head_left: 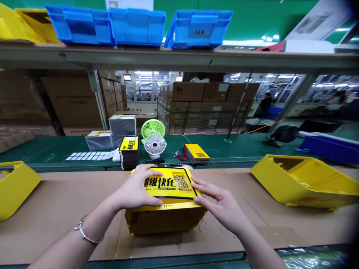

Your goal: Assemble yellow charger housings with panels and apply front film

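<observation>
A yellow housing (165,220) with a hollow front side stands on the cardboard sheet (224,231) in front of me. On its top lies a yellow label panel (165,172) with black lettering and a QR code. My left hand (137,188) spreads over the panel's left part, thumb at the front edge and fingers at the back. At the right edge rests my right hand (215,200), its fingers apart and fingertips touching the panel beside the QR code.
Yellow housings lie at the right (308,179) and left (19,186). Behind are a stack of yellow cards (198,151), a black box of labels (129,151), a white fan (155,145) and wrapped blocks (122,126). Blue bins (137,26) sit on the shelf above.
</observation>
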The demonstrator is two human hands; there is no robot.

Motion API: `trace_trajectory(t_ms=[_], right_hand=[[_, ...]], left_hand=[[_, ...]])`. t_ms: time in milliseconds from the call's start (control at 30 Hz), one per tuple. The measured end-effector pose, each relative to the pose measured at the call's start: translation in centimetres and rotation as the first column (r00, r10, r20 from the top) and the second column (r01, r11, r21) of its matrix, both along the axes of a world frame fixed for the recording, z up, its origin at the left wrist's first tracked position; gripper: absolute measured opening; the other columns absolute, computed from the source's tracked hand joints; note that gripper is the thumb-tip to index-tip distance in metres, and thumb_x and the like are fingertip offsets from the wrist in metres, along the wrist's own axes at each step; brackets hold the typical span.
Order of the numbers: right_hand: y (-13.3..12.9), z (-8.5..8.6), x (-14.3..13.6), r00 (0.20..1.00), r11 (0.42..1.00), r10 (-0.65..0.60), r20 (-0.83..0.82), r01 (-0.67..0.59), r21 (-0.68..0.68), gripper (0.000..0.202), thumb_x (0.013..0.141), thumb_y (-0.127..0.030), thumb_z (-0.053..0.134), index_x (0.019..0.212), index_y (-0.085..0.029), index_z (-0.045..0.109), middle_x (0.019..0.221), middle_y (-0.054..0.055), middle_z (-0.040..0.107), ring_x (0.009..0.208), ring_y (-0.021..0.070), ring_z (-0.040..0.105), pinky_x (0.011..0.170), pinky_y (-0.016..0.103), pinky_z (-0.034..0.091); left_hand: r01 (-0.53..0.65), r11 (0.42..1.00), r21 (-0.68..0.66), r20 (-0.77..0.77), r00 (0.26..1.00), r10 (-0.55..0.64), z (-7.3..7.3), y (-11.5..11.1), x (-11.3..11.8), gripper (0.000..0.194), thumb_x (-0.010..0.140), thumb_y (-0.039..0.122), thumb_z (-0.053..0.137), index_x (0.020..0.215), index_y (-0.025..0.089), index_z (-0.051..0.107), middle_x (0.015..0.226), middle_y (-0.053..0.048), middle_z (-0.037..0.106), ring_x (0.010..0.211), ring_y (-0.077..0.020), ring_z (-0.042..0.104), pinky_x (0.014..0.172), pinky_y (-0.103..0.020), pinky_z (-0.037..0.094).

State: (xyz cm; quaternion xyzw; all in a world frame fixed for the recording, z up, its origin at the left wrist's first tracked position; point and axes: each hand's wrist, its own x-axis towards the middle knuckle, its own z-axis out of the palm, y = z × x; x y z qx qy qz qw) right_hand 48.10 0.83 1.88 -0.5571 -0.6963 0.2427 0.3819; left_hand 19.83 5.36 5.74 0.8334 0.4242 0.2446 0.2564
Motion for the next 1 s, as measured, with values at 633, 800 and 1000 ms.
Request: trace_trajectory(t_ms=[633, 800, 1000], right_hand=[[0.6, -0.3, 0.8, 0.995, 0.999, 0.043, -0.089, -0.044, -0.010, 0.035, 0.069, -0.042, 0.070, 0.100, -0.025, 0.069, 0.125, 0.005, 0.057, 0.117, 0.0285, 0.051, 0.103, 0.047, 0.039], [0.5, 0.2, 0.3, 0.996, 0.999, 0.028, -0.085, -0.031, -0.027, 0.035, 0.069, -0.043, 0.069, 0.099, -0.025, 0.070, 0.124, 0.006, 0.057, 0.116, 0.0306, 0.051, 0.101, 0.050, 0.041], [0.8, 1.3, 0.5, 0.993, 0.994, 0.096, 0.070, -0.092, -0.064, 0.057, 0.069, -0.046, 0.067, 0.123, -0.030, 0.053, 0.142, 0.003, 0.037, 0.131, 0.0287, 0.032, 0.109, 0.050, 0.026]], left_hand=[[0.009, 1.000, -0.001, -0.098, 0.995, -0.009, 0.9, 0.4, 0.4, 0.080, 0.045, 0.057, 0.075, 0.118, 0.030, 0.056, 0.135, -0.008, 0.040, 0.127, -0.0305, 0.032, 0.105, -0.045, 0.029], [0.060, 0.997, 0.053, -0.198, 0.979, -0.048, 0.9, 0.5, 0.8, 0.088, 0.044, 0.066, 0.070, 0.123, 0.031, 0.053, 0.139, -0.009, 0.039, 0.130, -0.0344, 0.027, 0.105, -0.052, 0.025], [0.051, 0.998, 0.037, -0.275, 0.961, -0.038, -0.6, 0.0, -0.9, 0.082, 0.067, 0.069, 0.051, 0.138, 0.035, 0.028, 0.151, -0.003, 0.020, 0.138, -0.0301, 0.009, 0.107, -0.059, -0.004]])
